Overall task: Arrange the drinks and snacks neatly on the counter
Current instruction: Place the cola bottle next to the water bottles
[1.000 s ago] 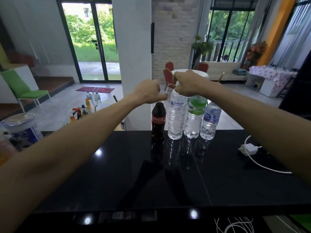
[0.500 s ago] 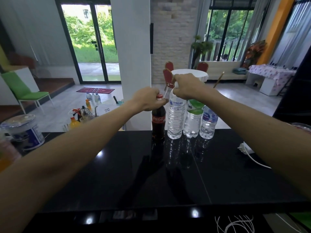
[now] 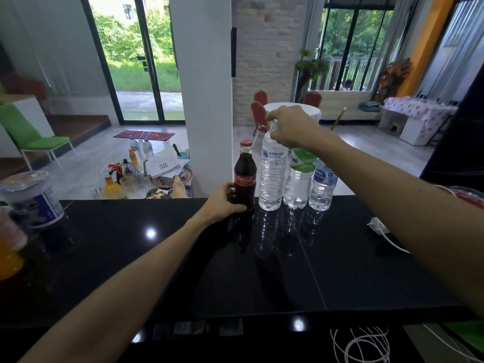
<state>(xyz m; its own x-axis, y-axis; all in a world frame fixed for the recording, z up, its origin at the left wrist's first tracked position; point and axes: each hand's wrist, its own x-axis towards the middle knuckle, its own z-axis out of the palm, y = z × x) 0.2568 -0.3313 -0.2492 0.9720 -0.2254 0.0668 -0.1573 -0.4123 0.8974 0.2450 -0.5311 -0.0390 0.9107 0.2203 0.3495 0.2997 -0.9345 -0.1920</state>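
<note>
My left hand is wrapped around the lower body of the cola bottle, fingers curled onto its dark glass near the base, while the bottle stands upright on the black counter at its far edge. Its red cap is uncovered. My right hand reaches over from the right and closes on the top of the Singha water bottle, fingers pinched together around the neck and cap so that the cap itself is hidden from me.

The four drinks stand in a row along the far edge of the counter. The cola bottle is leftmost, just beside the Singha water bottle, the two nearly touching. To the right comes a clear bottle with a green label, partly behind my right wrist, and then a shorter water bottle with a blue label, rightmost in the row. All four are upright, and their reflections show in the glossy surface in front of them.

At the far left of the counter sits a white tub with a blue band, and nearer still, at the left edge, something orange and blurred that I cannot make out. On the right side a white adapter with a cable lies on the counter, well apart from the bottles.
</note>
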